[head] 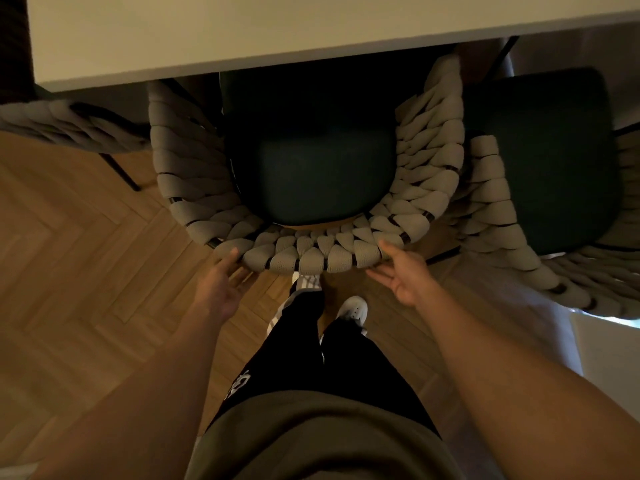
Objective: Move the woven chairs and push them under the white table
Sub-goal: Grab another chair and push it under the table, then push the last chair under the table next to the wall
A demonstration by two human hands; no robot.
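A woven beige chair with a dark green seat cushion stands directly below me, its front part under the white table. My left hand is open with straight fingers at the left of the curved backrest, its thumb touching the weave. My right hand is open at the right of the backrest, thumb against the weave. A second woven chair stands to the right, its seat partly under the table. A third woven chair shows at the far left.
Herringbone wood floor spreads to the left and behind. My legs in dark trousers and white shoes stand just behind the middle chair. A dark chair leg slants at the left. A pale surface lies at the right edge.
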